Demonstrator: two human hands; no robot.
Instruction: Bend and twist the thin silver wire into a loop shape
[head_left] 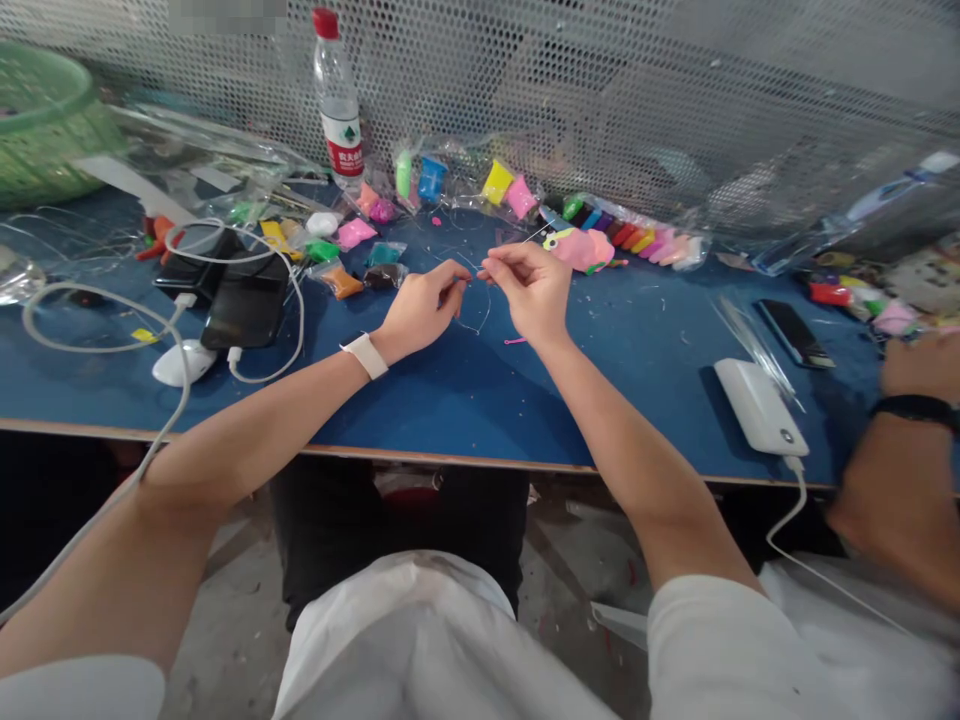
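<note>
My left hand [421,308], with a pale band on its wrist, is closed in a pinch over the middle of the blue table. Fingertip to fingertip with it, my right hand [534,292] also pinches. Between them is a thin clear line [480,331] that loops down below the fingertips; the exact point of grip is too small to make out. A thin pale strand shows above my right hand. Just beyond that hand lies a pink clay figure [579,248] with a yellow-rimmed eye. A small pink piece [514,341] lies on the table below my right hand.
Several coloured clay packets [345,280] lie along the back, near a water bottle [341,110]. Cabled black devices [247,295] and a green basket [56,130] stand left. A white power bank [759,405], a phone [793,332] and another person's arm [911,450] are right.
</note>
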